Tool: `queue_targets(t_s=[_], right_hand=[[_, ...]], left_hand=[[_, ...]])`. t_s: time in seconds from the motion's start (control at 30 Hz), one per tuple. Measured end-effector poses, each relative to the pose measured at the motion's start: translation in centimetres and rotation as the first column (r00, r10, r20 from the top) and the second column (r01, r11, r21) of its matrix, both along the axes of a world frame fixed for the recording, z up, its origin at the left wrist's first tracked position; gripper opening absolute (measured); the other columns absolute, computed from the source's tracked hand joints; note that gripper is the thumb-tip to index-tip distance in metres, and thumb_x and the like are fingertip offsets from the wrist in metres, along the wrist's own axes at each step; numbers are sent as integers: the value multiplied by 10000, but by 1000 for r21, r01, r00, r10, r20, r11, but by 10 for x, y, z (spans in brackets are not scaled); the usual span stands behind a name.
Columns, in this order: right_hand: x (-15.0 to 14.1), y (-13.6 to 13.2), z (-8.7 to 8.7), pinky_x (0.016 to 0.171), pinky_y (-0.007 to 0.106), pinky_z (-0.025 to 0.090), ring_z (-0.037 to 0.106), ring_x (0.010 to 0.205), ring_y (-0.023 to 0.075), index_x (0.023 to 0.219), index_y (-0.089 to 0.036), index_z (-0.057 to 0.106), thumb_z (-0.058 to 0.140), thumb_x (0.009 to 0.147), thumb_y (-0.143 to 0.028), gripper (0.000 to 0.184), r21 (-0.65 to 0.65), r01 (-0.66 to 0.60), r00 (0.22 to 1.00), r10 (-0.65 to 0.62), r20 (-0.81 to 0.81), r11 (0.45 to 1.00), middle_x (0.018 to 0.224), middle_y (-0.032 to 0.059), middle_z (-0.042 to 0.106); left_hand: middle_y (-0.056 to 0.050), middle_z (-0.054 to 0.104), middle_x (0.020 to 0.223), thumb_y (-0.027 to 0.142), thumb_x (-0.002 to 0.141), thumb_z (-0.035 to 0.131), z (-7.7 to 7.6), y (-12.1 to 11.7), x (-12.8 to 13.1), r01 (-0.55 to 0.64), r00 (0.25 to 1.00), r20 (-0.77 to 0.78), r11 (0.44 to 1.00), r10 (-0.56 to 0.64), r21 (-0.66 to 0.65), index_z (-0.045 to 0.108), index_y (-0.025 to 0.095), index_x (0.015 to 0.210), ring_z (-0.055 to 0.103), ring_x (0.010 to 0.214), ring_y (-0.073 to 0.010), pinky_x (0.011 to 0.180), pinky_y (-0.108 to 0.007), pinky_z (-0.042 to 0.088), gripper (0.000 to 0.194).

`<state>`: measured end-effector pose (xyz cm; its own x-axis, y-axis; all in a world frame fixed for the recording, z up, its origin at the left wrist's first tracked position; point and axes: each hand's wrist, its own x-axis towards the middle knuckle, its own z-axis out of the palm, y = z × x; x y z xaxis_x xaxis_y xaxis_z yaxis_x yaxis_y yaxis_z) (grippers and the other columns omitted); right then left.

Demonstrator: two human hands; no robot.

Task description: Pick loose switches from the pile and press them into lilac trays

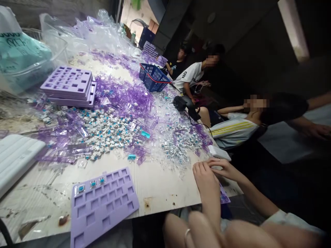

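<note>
My right hand (203, 175) and my left hand (221, 164) meet over the near edge of the white, scuffed table (165, 187), their fingers curled together. Anything between them is hidden. A small white object (219, 153) lies just beyond my left hand. A corner of a lilac tray (224, 196) pokes out beneath my right forearm. Further left, a lilac switch tray (103, 206) holds 3 blue-stemmed keyboard switches (93, 184) in its top row. A large heap of loose switches (108, 132) spreads across the table among purple translucent plastic pieces (116, 96).
A stack of lilac trays (68, 86) and a blue basket (153, 77) stand on the table. Crumpled plastic bags (88, 32) line the far edge. A teal bag fills a clear bin (23, 57). Several co-workers (191, 75) sit along the right side, and a black device (181, 103) trails a cable.
</note>
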<state>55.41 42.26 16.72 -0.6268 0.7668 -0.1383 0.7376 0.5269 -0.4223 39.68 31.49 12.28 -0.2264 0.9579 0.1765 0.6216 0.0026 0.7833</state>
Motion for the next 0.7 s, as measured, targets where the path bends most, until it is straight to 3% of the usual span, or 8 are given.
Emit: queue_targets(t_s=[0.1, 0.2, 0.33, 0.7], right_hand=[[6, 1, -7, 802, 375, 562, 689, 841, 257, 817, -243, 779, 668, 785, -520, 300, 3, 17, 1000, -17, -22, 1000, 882, 110, 734], [12, 1, -16, 802, 383, 570, 693, 837, 264, 816, -244, 778, 689, 762, -538, 312, 23, 32, 998, -31, -58, 999, 854, 112, 737], [21, -1, -26, 777, 390, 585, 699, 828, 266, 848, -239, 777, 702, 750, -529, 315, 79, 57, 994, -50, -94, 995, 851, 114, 737], [37, -3, -35, 810, 412, 594, 693, 899, 269, 905, -235, 751, 687, 775, -540, 338, 204, 84, 989, -58, -133, 975, 913, 111, 709]], left_hand=[[-54, 646, 1060, 227, 928, 546, -9, 12, 21, 33, 997, 67, 999, -35, 39, 611, 212, 1121, 606, 996, -191, 901, -377, 530, 204], [-85, 604, 1177, 313, 921, 594, -17, 16, 34, -8, 998, 67, 1000, 7, 16, 567, 146, 1181, 595, 1079, -224, 924, -444, 516, 310], [-131, 516, 1346, 339, 921, 594, -20, 13, 47, -100, 993, 50, 994, 103, -51, 532, 143, 1259, 512, 1238, -282, 984, -493, 485, 396], [-134, 541, 1323, 379, 912, 601, -27, 5, 54, -118, 993, 19, 993, 118, -32, 535, 136, 1259, 520, 1234, -276, 981, -479, 490, 429]])
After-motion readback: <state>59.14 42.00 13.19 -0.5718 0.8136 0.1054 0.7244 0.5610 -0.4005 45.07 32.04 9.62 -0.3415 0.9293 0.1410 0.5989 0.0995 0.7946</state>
